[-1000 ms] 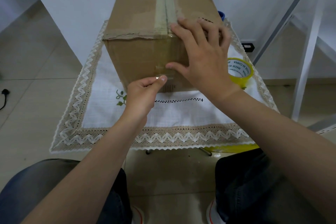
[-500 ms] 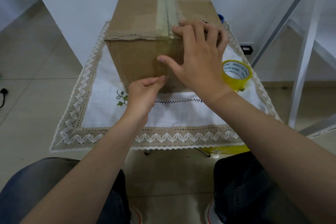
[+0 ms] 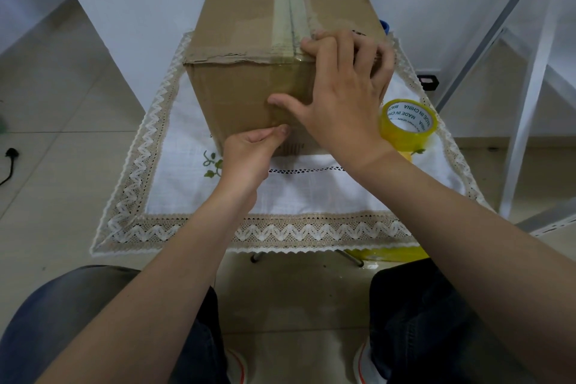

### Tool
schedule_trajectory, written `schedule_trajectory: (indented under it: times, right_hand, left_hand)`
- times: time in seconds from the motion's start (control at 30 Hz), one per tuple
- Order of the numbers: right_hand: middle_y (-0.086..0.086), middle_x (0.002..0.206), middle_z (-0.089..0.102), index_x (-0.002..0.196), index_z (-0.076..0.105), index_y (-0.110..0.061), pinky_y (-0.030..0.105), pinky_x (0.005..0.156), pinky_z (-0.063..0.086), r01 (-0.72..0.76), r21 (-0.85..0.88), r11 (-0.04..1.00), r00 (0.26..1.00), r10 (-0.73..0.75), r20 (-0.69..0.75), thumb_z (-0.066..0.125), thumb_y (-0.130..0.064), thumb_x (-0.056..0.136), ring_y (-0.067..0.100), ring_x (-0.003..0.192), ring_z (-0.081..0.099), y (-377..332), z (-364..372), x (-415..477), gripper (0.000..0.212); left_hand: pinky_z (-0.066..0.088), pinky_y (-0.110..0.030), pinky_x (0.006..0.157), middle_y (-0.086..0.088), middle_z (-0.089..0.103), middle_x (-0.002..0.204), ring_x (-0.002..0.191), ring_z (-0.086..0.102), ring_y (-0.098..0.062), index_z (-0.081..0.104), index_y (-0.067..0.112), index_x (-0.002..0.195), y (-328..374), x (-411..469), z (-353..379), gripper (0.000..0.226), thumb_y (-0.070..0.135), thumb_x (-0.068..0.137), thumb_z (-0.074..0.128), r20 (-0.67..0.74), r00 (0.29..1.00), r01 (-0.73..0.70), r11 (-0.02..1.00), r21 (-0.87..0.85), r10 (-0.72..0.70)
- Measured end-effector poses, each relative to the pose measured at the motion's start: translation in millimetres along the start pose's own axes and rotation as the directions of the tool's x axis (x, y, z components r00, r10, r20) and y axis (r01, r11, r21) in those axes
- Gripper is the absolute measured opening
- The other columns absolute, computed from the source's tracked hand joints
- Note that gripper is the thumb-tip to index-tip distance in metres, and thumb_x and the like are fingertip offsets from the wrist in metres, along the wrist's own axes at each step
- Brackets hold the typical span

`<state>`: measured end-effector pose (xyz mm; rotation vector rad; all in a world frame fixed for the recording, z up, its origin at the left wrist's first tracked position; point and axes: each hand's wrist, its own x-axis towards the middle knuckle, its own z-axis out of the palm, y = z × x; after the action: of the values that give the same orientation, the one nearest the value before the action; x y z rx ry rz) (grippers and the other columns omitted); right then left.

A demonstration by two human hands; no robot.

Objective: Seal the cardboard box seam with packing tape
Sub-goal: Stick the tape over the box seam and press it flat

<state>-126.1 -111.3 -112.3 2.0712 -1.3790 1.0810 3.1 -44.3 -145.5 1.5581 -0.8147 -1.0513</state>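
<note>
A closed cardboard box [image 3: 249, 19] stands on a small cloth-covered table. A strip of clear tape [image 3: 288, 9] runs along its top seam and down over the near edge. My right hand [image 3: 339, 93] lies flat over the box's near top corner, fingers on the lid and thumb spread across the front face. My left hand [image 3: 252, 153] is curled low against the front face, its thumb pressing the tape end there. A roll of yellowish packing tape [image 3: 408, 125] sits on the cloth to the right of the box.
A white cloth with a lace border [image 3: 255, 231] covers the table. A white metal frame [image 3: 530, 72] stands at the right. A black plug and cable [image 3: 11, 156] lie on the tiled floor at the left. My knees show below.
My right hand's thumb has slid leftward across the front face. My left hand's thumb has shifted slightly up against the tape end. The box has stayed put.
</note>
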Motion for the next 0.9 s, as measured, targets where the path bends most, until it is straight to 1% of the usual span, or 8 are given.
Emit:
schedule_trajectory:
  times: [0.07, 0.23, 0.47, 0.57, 0.63, 0.7, 0.8, 0.9]
  right_hand:
    - [0.004, 0.13, 0.063, 0.123, 0.063, -0.017, 0.063, 0.111, 0.034, 0.003, -0.009, 1.0, 1.0, -0.003, -0.006, 0.065, -0.086, 0.067, 0.035, 0.124, 0.056, -0.4, 2.6, -1.8, 0.089]
    - [0.007, 0.146, 0.056, 0.141, 0.053, -0.016, 0.068, 0.117, 0.023, 0.075, -0.074, 0.994, 0.996, -0.072, 0.044, 0.071, -0.085, 0.058, 0.04, 0.138, 0.049, 3.1, 7.3, -10.4, 0.109]
    - [0.004, 0.134, 0.062, 0.128, 0.063, -0.017, 0.064, 0.114, 0.031, -0.008, 0.002, 1.0, 1.0, 0.008, -0.009, 0.065, -0.082, 0.073, 0.037, 0.126, 0.055, -0.8, 1.3, -4.3, 0.086]
    - [0.005, 0.14, 0.06, 0.134, 0.059, -0.018, 0.066, 0.118, 0.025, 0.012, -0.017, 1.0, 1.0, -0.012, 0.005, 0.067, -0.083, 0.066, 0.039, 0.132, 0.052, -0.5, 5.6, -8.0, 0.095]
    - [0.006, 0.143, 0.058, 0.139, 0.056, -0.018, 0.067, 0.119, 0.023, 0.035, -0.039, 0.999, 0.999, -0.035, 0.005, 0.067, -0.086, 0.063, 0.04, 0.135, 0.051, 1.6, 8.8, -10.6, 0.103]
    - [0.007, 0.147, 0.057, 0.144, 0.053, -0.017, 0.067, 0.119, 0.02, 0.065, -0.072, 0.995, 0.998, -0.065, 0.003, 0.067, -0.09, 0.061, 0.041, 0.138, 0.049, 4.4, 12.2, -12.9, 0.112]
    - [0.009, 0.149, 0.055, 0.147, 0.051, -0.015, 0.068, 0.118, 0.019, 0.094, -0.106, 0.99, 0.996, -0.094, 0.001, 0.063, -0.094, 0.062, 0.043, 0.138, 0.049, 7.1, 15.4, -14.4, 0.117]
    - [0.009, 0.147, 0.057, 0.146, 0.054, -0.015, 0.068, 0.118, 0.02, 0.076, -0.089, 0.993, 0.997, -0.077, -0.01, 0.056, -0.095, 0.069, 0.042, 0.138, 0.05, 6.6, 13.5, -13.8, 0.111]
  left_hand:
    - [0.034, -0.018, 0.043, 0.02, 0.056, 0.04, 0.036, 0.036, 0.0, 0.078, 0.021, 0.112, -1.1, 0.8, -0.3, 0.022, 0.033, 0.094, 0.075, 0.006, 1.0, 0.007, 1.0, -0.008, -0.007]
    - [0.032, -0.026, 0.05, 0.017, 0.048, 0.037, 0.042, 0.033, -0.007, 0.078, 0.02, 0.113, -3.5, 4.4, -1.0, 0.021, 0.03, 0.095, 0.074, -0.002, 1.0, 0.028, 0.999, -0.021, -0.028]
    - [0.028, -0.029, 0.051, 0.019, 0.051, 0.041, 0.05, 0.029, -0.01, 0.079, 0.024, 0.11, -3.9, 2.4, -1.7, 0.02, 0.034, 0.094, 0.075, 0.036, 0.999, 0.037, 0.997, -0.065, -0.035]
    - [0.031, -0.025, 0.049, 0.018, 0.056, 0.053, 0.052, 0.032, -0.009, 0.081, 0.028, 0.104, -7.4, 3.1, -2.5, 0.014, 0.034, 0.091, 0.078, 0.058, 0.993, 0.105, 0.987, -0.12, -0.099]
    - [0.033, -0.021, 0.046, 0.016, 0.057, 0.06, 0.051, 0.033, -0.007, 0.082, 0.027, 0.108, -8.9, 2.7, -2.4, 0.019, 0.033, 0.09, 0.08, 0.079, 0.985, 0.163, 0.972, -0.169, -0.151]
    - [0.032, -0.019, 0.043, 0.017, 0.054, 0.056, 0.05, 0.033, -0.007, 0.081, 0.024, 0.108, -10.3, 2.5, -2.0, 0.022, 0.033, 0.089, 0.081, 0.098, 0.974, 0.221, 0.952, -0.211, -0.205]
    - [0.031, -0.02, 0.04, 0.011, 0.042, 0.057, 0.048, 0.031, -0.007, 0.077, 0.024, 0.096, -12.6, -0.4, -2.8, 0.015, 0.034, 0.087, 0.083, 0.103, 0.962, 0.269, 0.941, -0.206, -0.253]
    - [0.031, -0.02, 0.04, 0.012, 0.039, 0.054, 0.046, 0.032, -0.007, 0.076, 0.021, 0.105, -15.7, -1.8, -3.1, 0.021, 0.034, 0.089, 0.081, 0.09, 0.967, 0.249, 0.956, -0.156, -0.237]
